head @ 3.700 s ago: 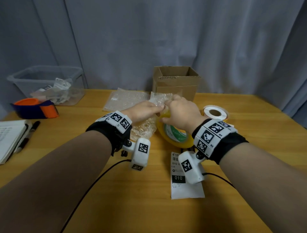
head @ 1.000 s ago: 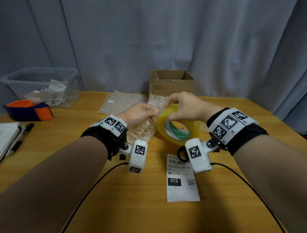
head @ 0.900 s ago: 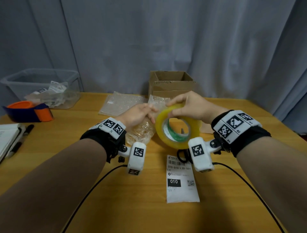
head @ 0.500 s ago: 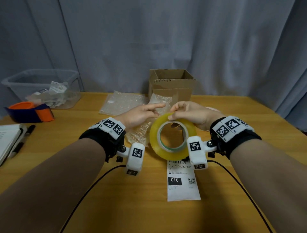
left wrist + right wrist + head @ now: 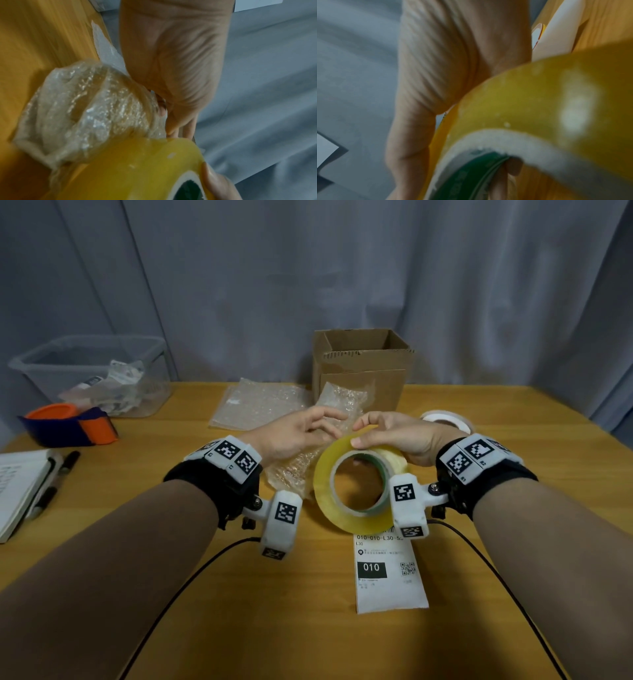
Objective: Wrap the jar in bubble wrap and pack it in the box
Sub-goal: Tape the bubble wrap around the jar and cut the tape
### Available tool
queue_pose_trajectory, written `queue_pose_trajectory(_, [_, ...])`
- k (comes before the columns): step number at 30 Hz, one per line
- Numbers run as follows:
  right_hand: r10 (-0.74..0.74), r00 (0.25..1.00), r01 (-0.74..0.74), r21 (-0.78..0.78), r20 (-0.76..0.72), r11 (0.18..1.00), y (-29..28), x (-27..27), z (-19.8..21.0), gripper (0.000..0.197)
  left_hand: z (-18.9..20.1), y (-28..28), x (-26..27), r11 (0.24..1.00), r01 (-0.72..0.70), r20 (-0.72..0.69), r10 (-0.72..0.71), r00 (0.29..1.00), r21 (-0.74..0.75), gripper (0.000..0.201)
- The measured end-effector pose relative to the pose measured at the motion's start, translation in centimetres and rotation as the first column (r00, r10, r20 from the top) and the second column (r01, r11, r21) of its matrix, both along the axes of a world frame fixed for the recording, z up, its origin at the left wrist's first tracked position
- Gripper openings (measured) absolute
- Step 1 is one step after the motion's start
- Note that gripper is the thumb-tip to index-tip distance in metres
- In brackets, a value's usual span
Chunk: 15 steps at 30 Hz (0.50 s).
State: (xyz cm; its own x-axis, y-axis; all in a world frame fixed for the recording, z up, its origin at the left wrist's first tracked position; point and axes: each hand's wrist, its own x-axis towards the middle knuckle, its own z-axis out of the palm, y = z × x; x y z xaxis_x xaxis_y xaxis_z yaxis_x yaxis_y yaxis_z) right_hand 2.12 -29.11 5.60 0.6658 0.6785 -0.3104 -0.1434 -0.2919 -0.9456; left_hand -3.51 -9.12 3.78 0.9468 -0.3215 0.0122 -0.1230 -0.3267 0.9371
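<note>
Your right hand point(image 5: 397, 436) grips the big yellowish roll of clear packing tape point(image 5: 352, 484), fingers curled over its top and one through the core. Your left hand point(image 5: 291, 433) lies relaxed on the jar bundled in clear bubble wrap point(image 5: 294, 470), which lies on the wooden table point(image 5: 239, 611) near its middle, in front of the open brown cardboard box point(image 5: 363, 371) at the far edge.

Nothing pins the wrap firmly, so I'd expect it to spring loose, or the bundle to roll, while you hunt for the tape's end.

The left wrist view shows the wrap's bunched open end; the head view hides it behind your wrist.
</note>
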Motion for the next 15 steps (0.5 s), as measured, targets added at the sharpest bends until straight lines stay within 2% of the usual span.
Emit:
queue_pose_trajectory(3, [0.0, 0.999, 0.001, -0.015, 0.034, 1.0, 0.2, 0.2, 0.1, 0.03, 0.5, -0.3, 0.0, 0.997, -0.012, 0.013, 0.011, 1.0, 0.076, 0.034])
queue_pose_trajectory(8, [0.004, 0.995, 0.003, -0.07, 0.096, 0.998, 0.3, 0.2, -0.1, 0.028, 0.1, 0.1, -0.2, 0.993, -0.09, 0.049, 0.086, 0.995, 0.082, 0.014])
queue_pose_trajectory(11, [0.03, 0.99, -0.019, -0.077, 0.139, 0.997, 0.4, 0.1, -0.3, 0.031, -0.2, 0.3, 0.0, 0.992, -0.099, 0.065, 0.094, 0.993, 0.075, 0.017])
queue_pose_trajectory(15, [0.073, 0.946, -0.02, -0.171, 0.314, 0.985, 0.7, -0.1, -0.3, 0.027, -0.9, -0.1, 0.2, 0.98, -0.125, 0.145, 0.103, 0.984, 0.154, 0.002])
